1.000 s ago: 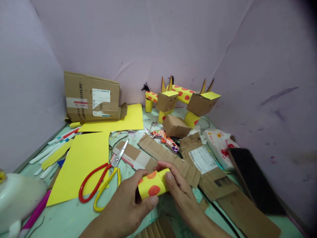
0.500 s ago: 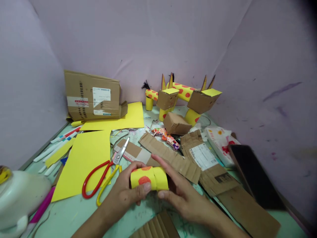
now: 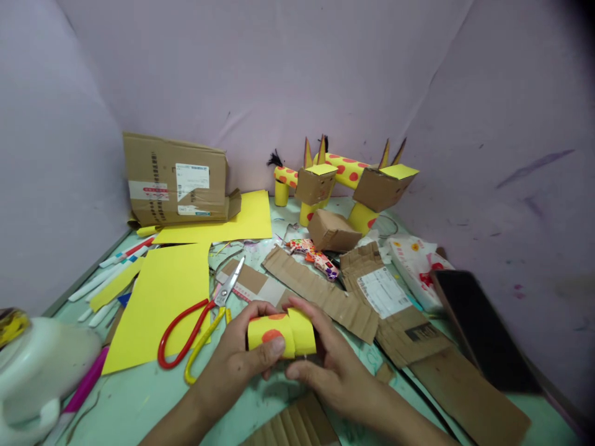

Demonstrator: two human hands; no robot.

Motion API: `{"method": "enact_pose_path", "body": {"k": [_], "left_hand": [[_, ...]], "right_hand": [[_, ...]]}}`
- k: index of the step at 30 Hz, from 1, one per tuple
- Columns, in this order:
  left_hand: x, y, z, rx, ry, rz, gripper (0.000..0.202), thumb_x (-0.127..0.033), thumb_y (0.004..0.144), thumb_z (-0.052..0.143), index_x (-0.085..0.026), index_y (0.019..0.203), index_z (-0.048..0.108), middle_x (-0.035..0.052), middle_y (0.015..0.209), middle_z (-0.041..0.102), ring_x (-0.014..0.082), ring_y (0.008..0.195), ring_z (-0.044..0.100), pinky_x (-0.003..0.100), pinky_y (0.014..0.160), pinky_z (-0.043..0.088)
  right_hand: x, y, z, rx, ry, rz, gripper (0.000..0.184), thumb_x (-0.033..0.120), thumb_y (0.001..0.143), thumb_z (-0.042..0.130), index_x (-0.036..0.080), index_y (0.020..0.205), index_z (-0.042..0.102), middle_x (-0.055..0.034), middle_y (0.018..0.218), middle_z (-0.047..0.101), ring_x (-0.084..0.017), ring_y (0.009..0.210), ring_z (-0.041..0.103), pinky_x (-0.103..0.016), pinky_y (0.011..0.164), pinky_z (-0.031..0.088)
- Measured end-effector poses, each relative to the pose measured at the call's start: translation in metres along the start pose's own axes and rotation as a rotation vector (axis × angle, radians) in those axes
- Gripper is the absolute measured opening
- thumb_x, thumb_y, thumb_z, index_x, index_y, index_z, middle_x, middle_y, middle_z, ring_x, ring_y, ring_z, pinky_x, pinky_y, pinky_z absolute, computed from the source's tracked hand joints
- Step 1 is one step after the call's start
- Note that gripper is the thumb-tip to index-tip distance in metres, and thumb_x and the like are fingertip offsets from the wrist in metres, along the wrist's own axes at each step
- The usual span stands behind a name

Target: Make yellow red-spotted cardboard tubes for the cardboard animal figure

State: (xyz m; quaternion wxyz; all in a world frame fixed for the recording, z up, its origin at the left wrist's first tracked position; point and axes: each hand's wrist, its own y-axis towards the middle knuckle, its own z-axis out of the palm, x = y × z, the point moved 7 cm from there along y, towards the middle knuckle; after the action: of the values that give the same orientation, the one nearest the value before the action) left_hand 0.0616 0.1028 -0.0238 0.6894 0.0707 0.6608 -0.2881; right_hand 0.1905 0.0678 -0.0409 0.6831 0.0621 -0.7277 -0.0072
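Note:
Both hands hold a yellow paper roll with orange spots (image 3: 279,331) just above the green table (image 3: 139,396). My left hand (image 3: 242,365) grips its left end, thumb pressed on an orange spot. My right hand (image 3: 325,365) wraps the plain yellow right end, fingers over the top and thumb beneath. Red and yellow handled scissors (image 3: 198,325) lie just left of the hands on a yellow paper sheet (image 3: 162,297).
Two yellow spotted cardboard animals (image 3: 344,183) stand at the back by a small cardboard box (image 3: 332,230). A flattened carton (image 3: 174,179) leans on the wall. Cardboard strips (image 3: 320,291), markers (image 3: 111,269), a white glue bottle (image 3: 37,371) and a dark phone (image 3: 483,334) surround the hands.
The hands moved the roll slightly left and turned it. My right fingers, stretched along it half a second ago, have closed over its right end.

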Motion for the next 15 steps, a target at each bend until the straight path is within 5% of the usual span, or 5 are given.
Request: {"method": "enact_pose_path", "body": {"k": [8,15], "left_hand": [[0.011,-0.002,0.008,0.094,-0.466,-0.096,0.047,-0.049,0.079,0.056,-0.017,0.112,0.041,0.0044,0.078,0.059,0.0154,0.063,0.057,0.026,0.053,0.046],[0.014,0.001,0.003,0.070,-0.425,-0.092,0.044,-0.048,0.080,0.056,-0.015,0.108,0.050,0.0041,0.072,0.061,0.0136,0.059,0.057,0.022,0.048,0.045]], "right_hand": [[-0.008,0.004,0.004,-0.054,0.200,0.167,0.048,0.036,0.077,0.066,0.021,0.120,0.050,-0.0085,0.103,0.064,-0.024,0.089,0.062,-0.036,0.077,0.049],[-0.010,0.007,0.005,-0.085,0.254,0.222,0.048,0.046,0.071,0.069,0.018,0.107,0.054,-0.0061,0.090,0.066,-0.020,0.078,0.062,-0.031,0.069,0.049]]}}
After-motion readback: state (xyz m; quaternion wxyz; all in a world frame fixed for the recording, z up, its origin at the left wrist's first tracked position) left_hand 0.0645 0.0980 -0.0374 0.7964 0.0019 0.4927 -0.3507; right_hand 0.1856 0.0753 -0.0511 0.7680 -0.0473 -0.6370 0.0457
